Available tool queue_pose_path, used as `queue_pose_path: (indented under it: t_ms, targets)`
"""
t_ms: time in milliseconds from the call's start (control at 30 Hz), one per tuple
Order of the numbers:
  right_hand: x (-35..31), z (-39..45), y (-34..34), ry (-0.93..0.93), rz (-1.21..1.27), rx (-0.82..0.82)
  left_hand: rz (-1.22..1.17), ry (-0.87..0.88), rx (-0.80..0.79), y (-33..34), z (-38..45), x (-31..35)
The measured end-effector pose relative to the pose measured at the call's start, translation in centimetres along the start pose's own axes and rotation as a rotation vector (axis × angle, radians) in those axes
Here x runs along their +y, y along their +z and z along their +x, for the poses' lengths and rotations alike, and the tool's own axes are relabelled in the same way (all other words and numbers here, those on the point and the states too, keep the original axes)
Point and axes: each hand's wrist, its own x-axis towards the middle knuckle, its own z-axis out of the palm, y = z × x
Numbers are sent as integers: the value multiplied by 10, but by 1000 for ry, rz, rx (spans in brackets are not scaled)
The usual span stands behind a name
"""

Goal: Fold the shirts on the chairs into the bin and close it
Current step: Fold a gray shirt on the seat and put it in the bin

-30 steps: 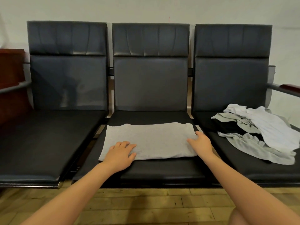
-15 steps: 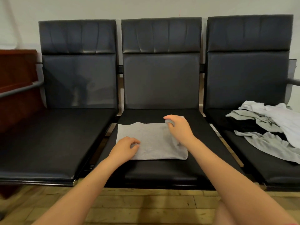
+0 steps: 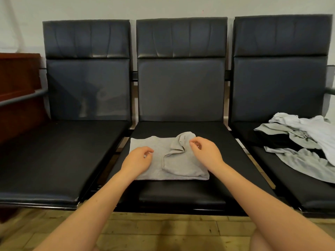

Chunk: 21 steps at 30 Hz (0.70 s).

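Observation:
A grey shirt (image 3: 155, 160) lies partly folded on the middle chair seat (image 3: 181, 189). Its right part is turned over to the left and stands bunched in a raised flap (image 3: 181, 142). My left hand (image 3: 137, 160) rests on the shirt's left half with its fingers loosely curled. My right hand (image 3: 204, 151) is at the flap's right edge, its curled fingertips pinching the cloth. More shirts, white and pale grey, lie in a loose pile (image 3: 304, 142) on the right chair seat. No bin is in view.
Three joined black chairs stand against a white wall. The left seat (image 3: 54, 156) holds nothing. A dark red wooden cabinet (image 3: 16, 98) and a grey armrest bar (image 3: 21, 96) are at the far left. Wood flooring (image 3: 163, 232) runs below.
One second ago the shirt lay as a wide flat strip under both hands. My right hand has since carried its right end over to the left, and the flap now sits bunched near the middle.

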Motion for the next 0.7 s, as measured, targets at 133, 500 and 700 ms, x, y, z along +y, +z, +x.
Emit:
queue_pose_path:
  t_ms: [133,500,700]
  targets:
    - [40,-3,-5,43,-104,-115,-17,39,56,17,11,26]
    - [51,-7,3,-74,-170,-137,0,-102,-42,68,62,86]
    - [54,-5,3,-86,-147,-135,-43,-53,-1,71,71,79]
